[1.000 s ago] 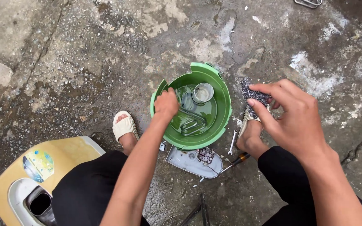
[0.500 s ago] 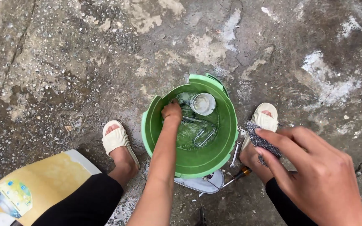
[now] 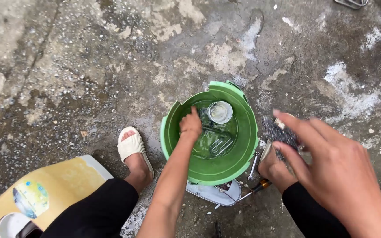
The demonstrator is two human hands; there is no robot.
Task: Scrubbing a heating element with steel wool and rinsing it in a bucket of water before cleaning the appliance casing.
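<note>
Left hand (image 3: pixel 191 125) reaches into the green tub (image 3: pixel 243 150) on the wet concrete, fingers curled down into the water among the metal parts (image 3: pixel 219 145); what they grip cannot be told. Right hand (image 3: pixel 331 163) pinches a grey scouring pad (image 3: pixel 278 134) just beside the rim. Judgement: steady one part underwater and scrub with short strokes.

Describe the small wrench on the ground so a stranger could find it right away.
Start at the green tub on the wet concrete. Just off its lower right rim, between the tub and the person's foot, lies a slim silver wrench. The screwdriver below it has a dark and orange handle; the wrench is bare metal.
</note>
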